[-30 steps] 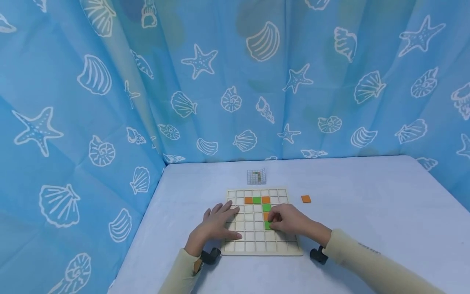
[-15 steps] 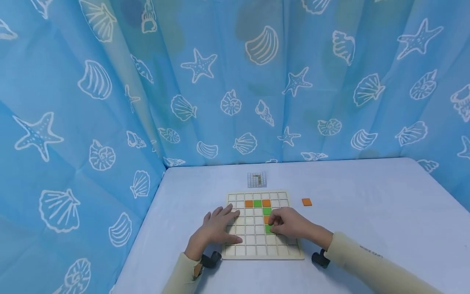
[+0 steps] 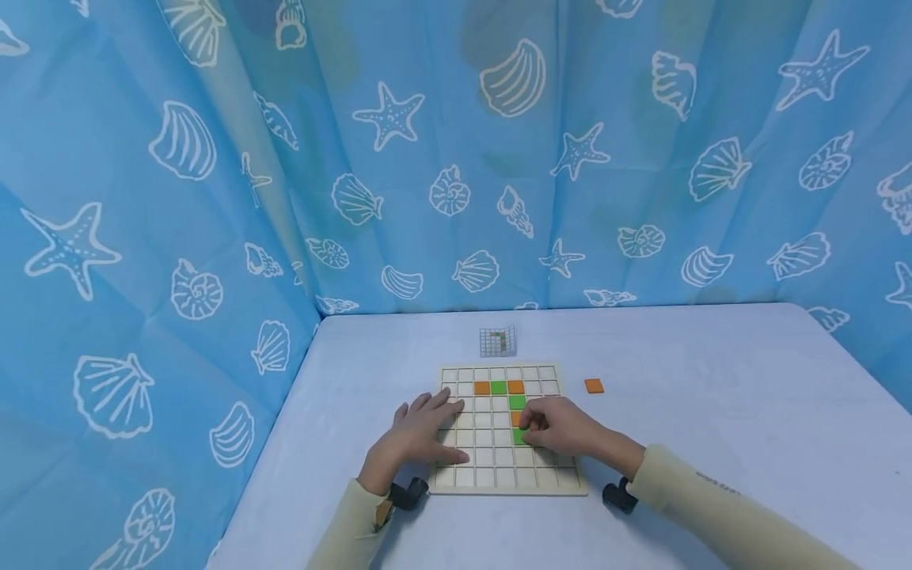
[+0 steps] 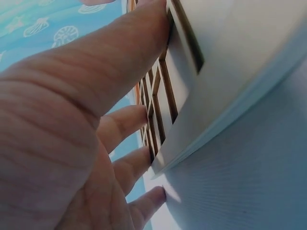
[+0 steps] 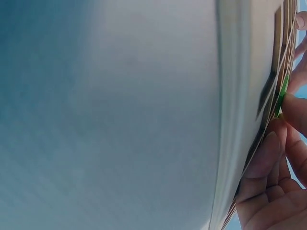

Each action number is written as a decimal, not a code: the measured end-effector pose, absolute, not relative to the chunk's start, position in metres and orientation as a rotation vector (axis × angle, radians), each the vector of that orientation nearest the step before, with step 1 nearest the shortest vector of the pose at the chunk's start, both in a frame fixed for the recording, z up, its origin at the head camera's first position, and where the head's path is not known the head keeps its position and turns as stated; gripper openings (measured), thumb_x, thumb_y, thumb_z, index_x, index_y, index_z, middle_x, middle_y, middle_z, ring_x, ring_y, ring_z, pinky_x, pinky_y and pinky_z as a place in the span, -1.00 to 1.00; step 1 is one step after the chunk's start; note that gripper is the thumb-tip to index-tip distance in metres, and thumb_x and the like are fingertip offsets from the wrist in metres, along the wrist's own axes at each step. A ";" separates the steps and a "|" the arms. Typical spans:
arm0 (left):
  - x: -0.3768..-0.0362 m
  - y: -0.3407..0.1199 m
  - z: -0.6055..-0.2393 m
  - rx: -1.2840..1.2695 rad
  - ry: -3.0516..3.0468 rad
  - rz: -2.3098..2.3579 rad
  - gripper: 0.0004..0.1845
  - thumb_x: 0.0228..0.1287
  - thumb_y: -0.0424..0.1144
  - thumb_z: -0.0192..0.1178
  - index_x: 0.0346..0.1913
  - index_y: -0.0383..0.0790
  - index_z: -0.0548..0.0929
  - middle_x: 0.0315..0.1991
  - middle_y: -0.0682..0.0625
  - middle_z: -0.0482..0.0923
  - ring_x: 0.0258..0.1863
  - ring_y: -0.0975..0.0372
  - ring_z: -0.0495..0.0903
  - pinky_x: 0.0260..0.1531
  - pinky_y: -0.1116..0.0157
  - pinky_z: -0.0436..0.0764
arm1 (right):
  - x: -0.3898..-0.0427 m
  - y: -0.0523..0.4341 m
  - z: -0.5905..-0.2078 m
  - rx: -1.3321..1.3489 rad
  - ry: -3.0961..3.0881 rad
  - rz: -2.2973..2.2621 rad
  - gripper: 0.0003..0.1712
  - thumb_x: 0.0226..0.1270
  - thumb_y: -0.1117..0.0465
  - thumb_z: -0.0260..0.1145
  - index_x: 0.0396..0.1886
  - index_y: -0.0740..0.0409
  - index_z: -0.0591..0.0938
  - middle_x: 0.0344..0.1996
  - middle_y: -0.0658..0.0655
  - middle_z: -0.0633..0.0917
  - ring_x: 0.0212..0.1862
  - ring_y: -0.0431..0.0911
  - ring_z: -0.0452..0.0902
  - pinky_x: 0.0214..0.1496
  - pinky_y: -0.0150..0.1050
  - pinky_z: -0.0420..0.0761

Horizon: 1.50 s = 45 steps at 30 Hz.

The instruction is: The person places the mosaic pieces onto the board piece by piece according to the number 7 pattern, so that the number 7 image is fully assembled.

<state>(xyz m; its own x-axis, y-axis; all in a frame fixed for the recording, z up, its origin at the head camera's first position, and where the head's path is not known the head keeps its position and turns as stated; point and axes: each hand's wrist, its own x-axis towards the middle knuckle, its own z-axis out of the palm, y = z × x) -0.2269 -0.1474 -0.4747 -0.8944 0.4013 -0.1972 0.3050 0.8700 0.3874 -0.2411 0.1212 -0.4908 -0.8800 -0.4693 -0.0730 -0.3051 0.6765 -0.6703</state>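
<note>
Both hands rest on the grid board (image 3: 499, 483): the left hand (image 3: 420, 439) lies flat with straight fingers near its left edge, while the right hand (image 3: 559, 427) pinches a green tile (image 3: 518, 436) at the lower end of the tile column running toward the far edge.

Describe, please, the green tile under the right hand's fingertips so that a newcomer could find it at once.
On the pale table lies a wooden grid board. A column of coloured tiles runs down from its upper row; the green tile is the lowest, touched by the right hand. Unlike the other green tiles, it sits below an orange one.
</note>
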 end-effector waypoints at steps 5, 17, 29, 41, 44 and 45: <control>-0.228 -0.148 -0.477 0.529 2.787 0.511 -0.07 0.03 0.21 0.44 0.47 -0.01 0.35 0.57 -0.09 0.09 0.53 -0.13 0.04 0.42 -0.32 0.01 | -0.242 0.121 -0.493 -0.629 2.659 -1.013 -0.90 0.20 0.29 0.45 -0.35 0.07 0.66 -0.51 -0.07 0.56 -0.39 -0.18 0.44 -0.35 -0.37 0.46; -0.214 -0.148 -0.489 0.533 2.751 0.530 -0.07 0.00 0.21 0.46 0.45 -0.02 0.38 0.55 -0.11 0.13 0.52 -0.15 0.08 0.39 -0.35 0.04 | -0.222 0.120 -0.504 -0.586 2.642 -1.003 -0.89 0.18 0.27 0.46 -0.37 0.02 0.66 -0.53 -0.10 0.55 -0.42 -0.24 0.43 -0.37 -0.39 0.45; -0.216 -0.149 -0.479 0.525 2.774 0.541 -0.08 0.01 0.17 0.47 0.43 -0.05 0.39 0.55 -0.12 0.14 0.52 -0.16 0.08 0.39 -0.35 0.06 | -0.230 0.117 -0.494 -0.616 2.646 -0.987 -0.89 0.20 0.28 0.44 -0.36 0.02 0.66 -0.52 -0.09 0.55 -0.39 -0.20 0.44 -0.35 -0.38 0.45; -0.227 -0.150 -0.482 0.520 2.786 0.491 -0.07 0.01 0.24 0.44 0.45 0.02 0.38 0.56 -0.06 0.12 0.52 -0.12 0.08 0.40 -0.33 0.07 | -0.243 0.122 -0.481 -0.603 2.586 -0.967 -0.90 0.19 0.26 0.45 -0.31 0.04 0.68 -0.50 -0.07 0.59 -0.38 -0.18 0.47 -0.34 -0.35 0.49; -0.230 -0.149 -0.482 0.520 2.786 0.488 -0.06 0.00 0.25 0.44 0.45 0.03 0.37 0.56 -0.05 0.11 0.53 -0.11 0.07 0.41 -0.32 0.05 | -0.249 0.130 -0.473 -0.608 2.591 -0.997 -0.89 0.22 0.25 0.43 -0.25 0.08 0.69 -0.47 -0.05 0.61 -0.37 -0.17 0.49 -0.34 -0.31 0.51; -0.232 -0.149 -0.481 0.519 2.787 0.482 -0.06 0.00 0.26 0.44 0.46 0.03 0.36 0.56 -0.05 0.11 0.53 -0.11 0.06 0.41 -0.32 0.05 | -0.252 0.134 -0.470 -0.608 2.600 -1.006 -0.88 0.23 0.25 0.43 -0.24 0.10 0.69 -0.46 -0.04 0.62 -0.37 -0.16 0.49 -0.34 -0.30 0.52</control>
